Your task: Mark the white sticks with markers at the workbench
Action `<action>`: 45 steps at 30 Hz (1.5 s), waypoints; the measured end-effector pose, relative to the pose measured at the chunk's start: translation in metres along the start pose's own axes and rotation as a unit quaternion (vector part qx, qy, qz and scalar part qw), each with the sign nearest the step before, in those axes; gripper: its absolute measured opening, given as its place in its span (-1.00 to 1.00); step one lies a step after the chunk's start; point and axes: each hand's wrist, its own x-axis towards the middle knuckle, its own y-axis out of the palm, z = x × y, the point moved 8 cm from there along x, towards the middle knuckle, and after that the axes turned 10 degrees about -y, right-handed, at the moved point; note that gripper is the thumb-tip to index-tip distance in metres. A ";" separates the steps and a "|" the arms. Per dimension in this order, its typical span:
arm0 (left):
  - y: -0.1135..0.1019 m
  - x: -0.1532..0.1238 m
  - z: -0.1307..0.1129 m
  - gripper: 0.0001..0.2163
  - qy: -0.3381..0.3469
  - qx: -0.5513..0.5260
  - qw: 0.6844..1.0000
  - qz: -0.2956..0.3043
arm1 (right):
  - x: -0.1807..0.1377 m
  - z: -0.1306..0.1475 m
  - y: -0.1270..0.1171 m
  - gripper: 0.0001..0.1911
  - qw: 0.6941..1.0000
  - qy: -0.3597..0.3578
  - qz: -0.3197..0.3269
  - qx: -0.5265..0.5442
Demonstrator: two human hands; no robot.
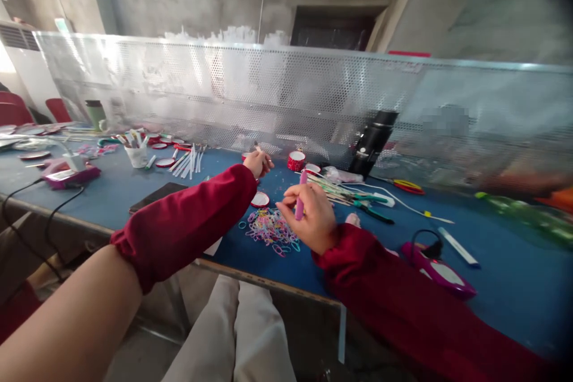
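My left hand (258,163) reaches far across the blue table (514,286), fingers curled around a small thin thing I cannot make out, near a red tin (296,160). My right hand (311,215) is closed on a pink stick (300,203), held upright. It hovers just right of a heap of small coloured elastic bands (270,228). A round red-rimmed lid (260,199) lies between the two hands. Both arms wear dark red sleeves.
A perforated metal screen (286,95) runs along the back. A black cylinder (372,143) leans there. Pliers (373,209), scissors (405,185), white sticks (190,162), a cup of pens (136,154) and two purple devices (441,271) (71,176) with cables lie on the table.
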 end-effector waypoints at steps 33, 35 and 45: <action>0.097 -0.074 0.049 -0.87 -0.090 0.064 0.951 0.289 | -0.029 -0.076 -0.020 -0.83 0.991 0.083 -0.100 -0.020; 0.097 -0.076 0.049 -0.86 -0.094 0.067 0.951 0.286 | -0.034 -0.082 -0.016 -0.84 0.987 0.113 -0.111 -0.001; 0.093 -0.072 0.050 -0.86 -0.111 0.073 0.955 0.266 | -0.036 -0.095 -0.016 -0.91 0.988 0.104 -0.105 -0.054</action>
